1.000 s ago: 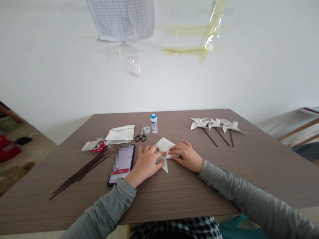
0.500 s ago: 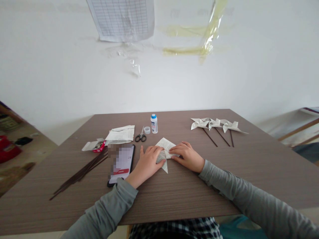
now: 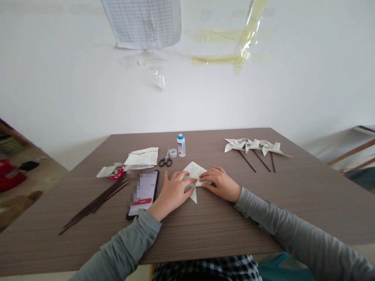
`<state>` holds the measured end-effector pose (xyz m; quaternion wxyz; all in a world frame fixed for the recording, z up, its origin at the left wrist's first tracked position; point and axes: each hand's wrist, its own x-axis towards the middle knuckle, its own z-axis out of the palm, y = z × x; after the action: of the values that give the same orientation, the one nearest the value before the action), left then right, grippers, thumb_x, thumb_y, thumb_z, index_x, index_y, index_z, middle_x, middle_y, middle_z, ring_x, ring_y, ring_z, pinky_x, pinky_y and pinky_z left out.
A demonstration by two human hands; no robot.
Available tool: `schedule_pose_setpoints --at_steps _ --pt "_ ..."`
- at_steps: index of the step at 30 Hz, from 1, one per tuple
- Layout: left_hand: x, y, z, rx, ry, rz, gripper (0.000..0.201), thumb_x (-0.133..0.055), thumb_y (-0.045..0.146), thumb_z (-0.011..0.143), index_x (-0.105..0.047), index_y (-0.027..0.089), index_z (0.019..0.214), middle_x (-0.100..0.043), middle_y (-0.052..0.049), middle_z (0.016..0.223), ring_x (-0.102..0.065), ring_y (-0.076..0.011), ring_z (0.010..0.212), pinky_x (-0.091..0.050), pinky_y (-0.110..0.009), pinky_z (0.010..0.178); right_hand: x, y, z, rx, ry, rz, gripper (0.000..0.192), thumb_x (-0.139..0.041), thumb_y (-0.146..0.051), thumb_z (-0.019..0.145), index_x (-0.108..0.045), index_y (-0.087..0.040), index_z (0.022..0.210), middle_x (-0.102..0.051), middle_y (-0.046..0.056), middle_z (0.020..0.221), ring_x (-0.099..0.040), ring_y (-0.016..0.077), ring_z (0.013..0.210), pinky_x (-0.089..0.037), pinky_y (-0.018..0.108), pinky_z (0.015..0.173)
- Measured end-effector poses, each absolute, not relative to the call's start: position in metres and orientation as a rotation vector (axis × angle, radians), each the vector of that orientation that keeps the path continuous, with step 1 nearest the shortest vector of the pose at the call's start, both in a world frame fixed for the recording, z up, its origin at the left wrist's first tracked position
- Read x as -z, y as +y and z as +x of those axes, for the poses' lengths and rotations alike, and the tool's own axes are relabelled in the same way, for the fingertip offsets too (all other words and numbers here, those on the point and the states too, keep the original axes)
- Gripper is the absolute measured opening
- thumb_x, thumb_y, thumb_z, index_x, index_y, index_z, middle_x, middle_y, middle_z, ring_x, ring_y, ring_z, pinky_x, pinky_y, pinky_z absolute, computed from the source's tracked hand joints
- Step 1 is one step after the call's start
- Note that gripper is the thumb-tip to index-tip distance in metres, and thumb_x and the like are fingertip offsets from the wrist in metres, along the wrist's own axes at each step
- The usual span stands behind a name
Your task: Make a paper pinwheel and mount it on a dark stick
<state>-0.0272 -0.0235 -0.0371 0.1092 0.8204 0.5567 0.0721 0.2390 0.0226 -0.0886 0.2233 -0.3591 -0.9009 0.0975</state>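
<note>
Head view: the left hand (image 3: 172,193) and right hand (image 3: 220,183) lay spread, pressing one folded paper (image 3: 193,171) flat at mid-table (image 3: 234,230). Outward sat one phone (image 3: 143,191), one pair of scissors (image 3: 165,159), one glue bottle (image 3: 181,145), a bundle of sticks (image 3: 93,205), and three pinwheels (image 3: 252,145).

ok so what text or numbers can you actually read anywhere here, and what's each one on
"28": on the screen of the black smartphone, above a red bar; the rest is pixelated.
Printed lines on the folded white paper under the left hand and right hand: too small to read.
Label on the small white glue bottle with blue cap: too small.
Grid sheet taped to the wall: illegible.
Red and white small box: unreadable.
</note>
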Motion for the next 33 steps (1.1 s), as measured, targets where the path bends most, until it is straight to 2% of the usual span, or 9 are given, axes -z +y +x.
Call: schedule_pose_setpoints --at_steps 9,12,17,21,25,28,33 --pt "0.033 -0.024 -0.027 -0.155 1.638 2.426 0.046 -0.071 0.024 0.121 -0.088 0.037 0.162 -0.074 -0.014 0.181 -0.061 -0.0466 0.174 -0.025 -0.100 0.149 0.091 0.023 0.240 -0.304 -2.466 -0.956 0.025 -0.074 -0.033 0.124 -0.096 -0.031 0.136 -0.095 0.012 0.144 -0.086 0.0349 0.136 -0.055 0.066 0.135" --pt "0.035 -0.024 -0.027 -0.213 1.646 2.405 0.045 -0.074 0.024 0.119 -0.089 0.038 0.159 -0.076 -0.014 0.177 -0.063 -0.0472 0.172 -0.026 -0.098 0.149 0.090 0.024 0.240 -0.313 -2.458 -0.963 0.027 -0.071 -0.039 0.126 -0.098 -0.036 0.133 -0.095 0.010 0.143 -0.087 0.0363 0.136 -0.056 0.064 0.135" --pt "0.042 -0.023 -0.028 -0.276 1.653 2.397 0.044 -0.076 0.024 0.118 -0.090 0.038 0.157 -0.078 -0.013 0.175 -0.065 -0.0468 0.169 -0.027 -0.098 0.149 0.091 0.024 0.239 -0.314 -2.452 -0.965 0.030 -0.070 -0.043 0.126 -0.098 -0.040 0.134 -0.096 0.009 0.143 -0.089 0.0387 0.135 -0.059 0.069 0.135" --pt "0.043 -0.021 -0.029 -0.276 1.650 2.375 0.047 -0.078 0.024 0.116 -0.088 0.038 0.160 -0.078 -0.013 0.174 -0.064 -0.0472 0.171 -0.029 -0.097 0.149 0.090 0.024 0.239 -0.297 -2.438 -0.963 0.028 -0.071 -0.047 0.126 -0.099 -0.045 0.131 -0.096 0.007 0.140 -0.090 0.0387 0.132 -0.061 0.067 0.132" --pt "0.043 -0.020 -0.032 -0.331 1.634 2.360 0.051 -0.082 0.026 0.114 -0.086 0.040 0.163 -0.081 -0.011 0.171 -0.066 -0.0454 0.169 -0.029 -0.093 0.152 0.089 0.024 0.238 -0.303 -2.434 -0.963 0.028 -0.071 -0.048 0.126 -0.099 -0.045 0.128 -0.096 0.007 0.140 -0.089 0.0385 0.132 -0.060 0.066 0.132" --pt "0.042 -0.020 -0.033 -0.326 1.639 2.349 0.045 -0.083 0.027 0.114 -0.089 0.039 0.156 -0.081 -0.011 0.172 -0.067 -0.0458 0.169 -0.027 -0.094 0.152 0.090 0.024 0.238 -0.280 -2.432 -0.968 0.024 -0.075 -0.044 0.124 -0.099 -0.044 0.125 -0.097 0.007 0.139 -0.089 0.0376 0.130 -0.062 0.063 0.130" --pt "0.041 -0.020 -0.033 -0.295 1.649 2.363 0.034 -0.083 0.028 0.115 -0.093 0.037 0.146 -0.081 -0.010 0.173 -0.066 -0.0452 0.170 -0.025 -0.095 0.152 0.093 0.026 0.239 -0.296 -2.443 -0.948 0.024 -0.075 -0.038 0.124 -0.097 -0.034 0.130 -0.096 0.011 0.140 -0.088 0.0359 0.132 -0.059 0.065 0.132"
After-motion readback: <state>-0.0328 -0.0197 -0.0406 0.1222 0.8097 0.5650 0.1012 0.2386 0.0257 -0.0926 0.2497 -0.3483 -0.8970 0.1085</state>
